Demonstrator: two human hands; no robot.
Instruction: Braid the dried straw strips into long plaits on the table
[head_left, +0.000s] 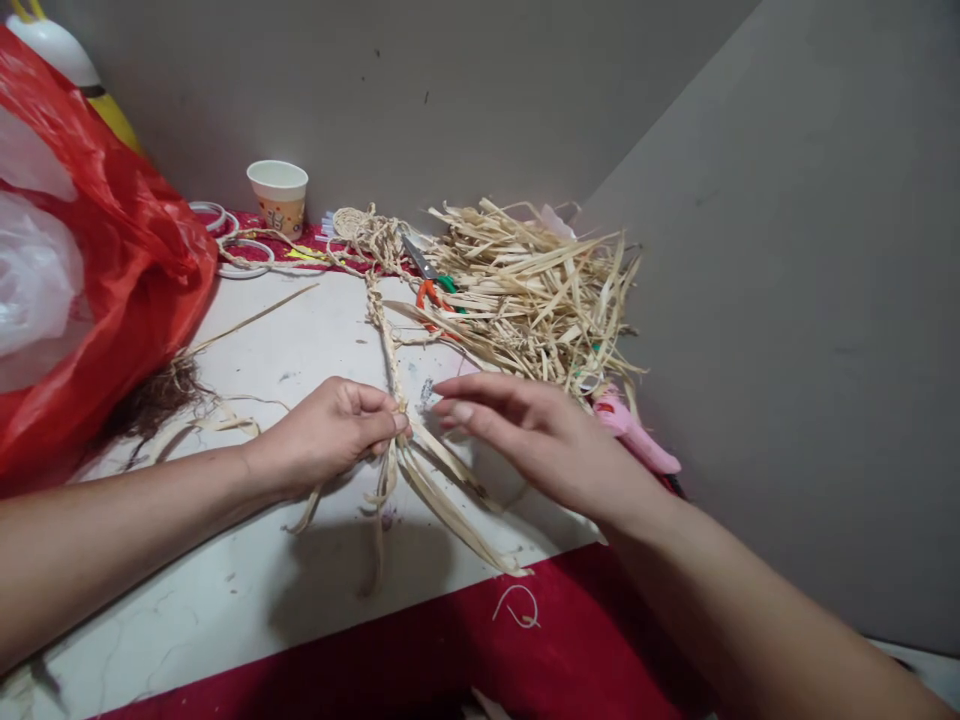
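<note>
your braid [390,358] looks like dried plant fibre, matt and rough, as does the frayed heap [532,285]. you have a red bag [154,265] of thin, glossy, crinkled plastic, a cup [279,212] that looks like paper, scissors [428,271] with smooth metal blades, and a white tabletop [300,345], smooth but marked.

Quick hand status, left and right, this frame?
Left hand: closed, pinching the braid between thumb and fingers.
Right hand: open, holding nothing visible, apart from the braid.
</note>
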